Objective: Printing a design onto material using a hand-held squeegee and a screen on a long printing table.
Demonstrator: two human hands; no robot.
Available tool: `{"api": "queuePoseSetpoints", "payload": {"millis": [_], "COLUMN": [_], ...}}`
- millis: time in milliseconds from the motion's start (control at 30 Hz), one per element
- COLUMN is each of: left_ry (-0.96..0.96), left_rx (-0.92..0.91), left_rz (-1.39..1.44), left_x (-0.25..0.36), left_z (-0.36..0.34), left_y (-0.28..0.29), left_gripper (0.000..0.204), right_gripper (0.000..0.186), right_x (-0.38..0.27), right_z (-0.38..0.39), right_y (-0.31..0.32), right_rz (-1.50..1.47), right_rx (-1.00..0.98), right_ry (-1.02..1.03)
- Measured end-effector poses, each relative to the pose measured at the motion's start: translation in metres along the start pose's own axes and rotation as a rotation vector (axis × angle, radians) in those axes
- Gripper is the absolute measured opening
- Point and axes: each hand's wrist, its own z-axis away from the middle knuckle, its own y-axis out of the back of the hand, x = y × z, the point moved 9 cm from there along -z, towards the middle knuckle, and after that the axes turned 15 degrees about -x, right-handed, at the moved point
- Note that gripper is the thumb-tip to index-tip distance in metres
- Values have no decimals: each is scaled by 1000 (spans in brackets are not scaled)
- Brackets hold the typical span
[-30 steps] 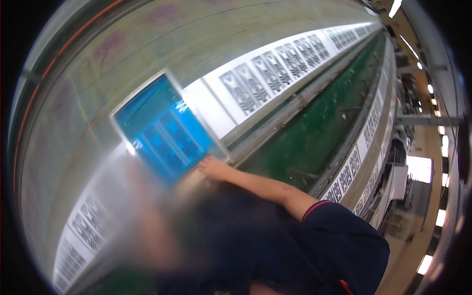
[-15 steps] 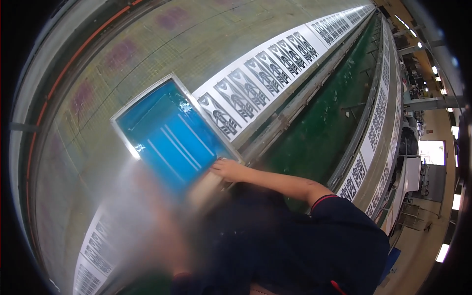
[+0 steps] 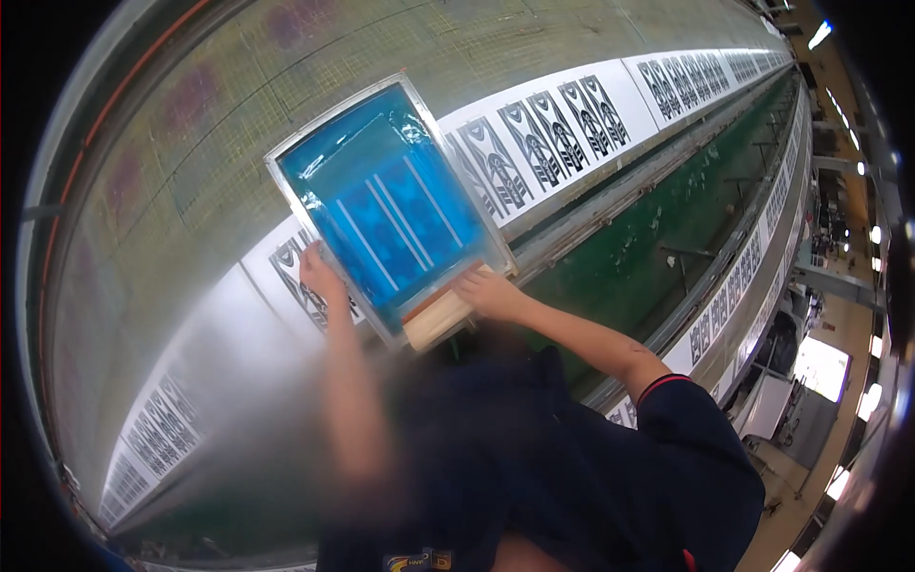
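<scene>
A screen-printing frame [image 3: 434,108] with a metal rim and blue mesh lies tilted across the strip of printed sheets. Pale stripes run along its mesh. At the rim's left side my left hand [image 3: 322,275] grips the edge with bent fingers. My right hand [image 3: 488,292] is closed over the right end of a squeegee [image 3: 443,316] with a pale wooden handle and a reddish-brown edge, lying across the near end of the frame. Haze blurs my left forearm. White sheets with black patterns [image 3: 548,143] show on the right of the frame, and one patterned sheet [image 3: 288,262] shows beside my left hand.
A long greenish table [image 3: 210,172] with purple stains stretches beyond the frame. To the right runs a green-floored aisle [image 3: 629,257] with metal brackets, then a second table with printed sheets [image 3: 729,310]. A pale panel [image 3: 770,405] stands at the far right.
The frame now sits higher and further right in the picture, and the view has shifted. My left hand, blurred before, is now clear on the frame's left edge. My right hand stays at the near end.
</scene>
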Motion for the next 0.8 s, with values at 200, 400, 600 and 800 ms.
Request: {"api": "queuePoseSetpoints", "payload": {"millis": [200,400,600,800], "left_ry": [-138,-112,92,224], "left_rx": [28,7,-127,-27], "left_rz": [-65,-22,117,-306], "left_x": [26,20,-1,19], "left_z": [7,19,3,-50], "left_y": [-18,-9,-24,5], "left_gripper": [29,22,29,47], "right_gripper": [50,46,20,24], "right_x": [18,94,177,193], "right_z": [32,-91,-249,-295], "right_y": [-16,55,180,212], "right_rz": [38,172,165,157], "right_rx": [31,247,149,83], "right_ry": [-27,2,7,135]}}
